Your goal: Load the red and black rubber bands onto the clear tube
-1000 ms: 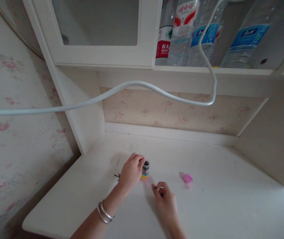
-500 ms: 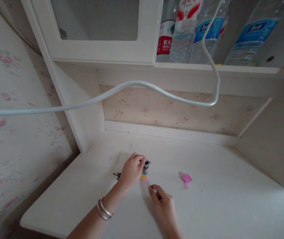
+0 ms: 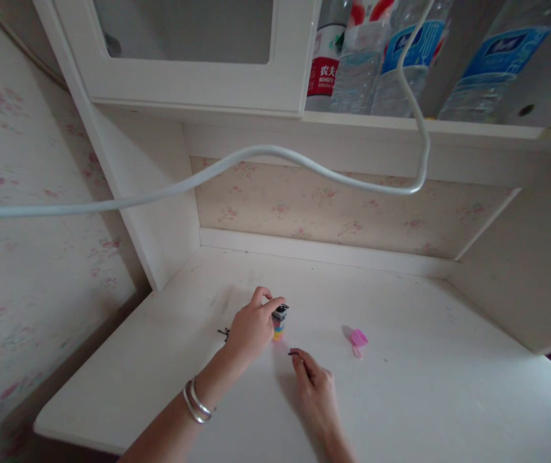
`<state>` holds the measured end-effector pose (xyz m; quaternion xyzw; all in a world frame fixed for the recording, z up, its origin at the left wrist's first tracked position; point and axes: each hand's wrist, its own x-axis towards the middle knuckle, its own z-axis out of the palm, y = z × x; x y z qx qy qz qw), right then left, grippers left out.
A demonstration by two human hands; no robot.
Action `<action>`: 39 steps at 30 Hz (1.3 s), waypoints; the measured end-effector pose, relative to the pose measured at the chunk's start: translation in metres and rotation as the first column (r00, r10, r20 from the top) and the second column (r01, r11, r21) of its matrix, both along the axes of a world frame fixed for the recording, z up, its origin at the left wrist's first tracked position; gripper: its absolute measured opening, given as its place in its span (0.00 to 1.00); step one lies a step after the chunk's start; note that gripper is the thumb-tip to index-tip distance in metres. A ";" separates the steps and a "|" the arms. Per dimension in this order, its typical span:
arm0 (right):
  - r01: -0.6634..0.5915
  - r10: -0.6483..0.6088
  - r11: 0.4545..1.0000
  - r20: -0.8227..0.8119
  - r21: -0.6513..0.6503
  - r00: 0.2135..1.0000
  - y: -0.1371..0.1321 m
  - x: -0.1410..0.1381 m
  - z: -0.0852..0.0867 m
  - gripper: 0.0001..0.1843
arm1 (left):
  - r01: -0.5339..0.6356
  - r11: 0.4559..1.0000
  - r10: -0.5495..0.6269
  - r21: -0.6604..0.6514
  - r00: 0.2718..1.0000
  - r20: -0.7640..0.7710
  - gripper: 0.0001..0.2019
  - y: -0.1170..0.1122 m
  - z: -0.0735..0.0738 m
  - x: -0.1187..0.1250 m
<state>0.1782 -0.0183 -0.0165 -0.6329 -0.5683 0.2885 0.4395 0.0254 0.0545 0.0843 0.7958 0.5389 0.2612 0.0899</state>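
Observation:
A small clear jar (image 3: 279, 329) stands upright on the white desk, with pink, yellow and blue things inside and black strands sticking out at its mouth. My left hand (image 3: 251, 325), with two silver bangles at the wrist, is closed at the jar's left side, one finger reaching over its top; some fingers are hidden. Just in front, my right hand (image 3: 317, 386) pinches a thin black strand (image 3: 294, 353), too small to name surely. Some black strands (image 3: 225, 334) lie left of my left hand, partly hidden by it. A pink cap with a loop (image 3: 358, 337) lies to the right.
A white cable (image 3: 265, 152) hangs across the view above the desk (image 3: 424, 386). Overhead is a white cabinet (image 3: 198, 83) with several plastic bottles (image 3: 407, 64) on its open shelf. Flowered wallpaper (image 3: 15, 270) covers the left wall.
One finger of my left hand has lifted from the jar's mouth while another reaches over it. The black strand in my right hand shows more clearly. The view has shifted slightly.

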 end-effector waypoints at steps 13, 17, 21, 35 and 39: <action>0.019 -0.023 0.999 0.119 0.039 0.993 0.000 0.001 -0.008 0.23 | 0.002 0.999 0.007 0.042 0.976 -0.219 0.19 -0.001 -0.002 0.002; 0.031 -0.037 0.998 0.114 0.054 0.993 0.001 0.001 -0.009 0.22 | 0.016 1.000 -0.010 0.025 0.975 -0.223 0.17 0.001 -0.001 0.003; 0.031 -0.034 0.999 0.069 0.040 0.997 0.001 0.000 -0.007 0.23 | 0.024 0.999 -0.019 0.023 0.979 -0.202 0.18 0.000 0.000 0.001; 0.066 -0.067 0.996 0.017 0.054 0.998 0.000 0.002 -0.005 0.26 | -0.015 0.998 0.013 0.055 0.999 0.032 0.23 -0.011 -0.005 -0.018; 0.149 -0.147 0.986 -0.033 0.079 0.989 0.000 0.004 0.004 0.27 | -0.035 0.999 0.037 -0.016 0.974 0.224 0.18 -0.040 -0.044 -0.047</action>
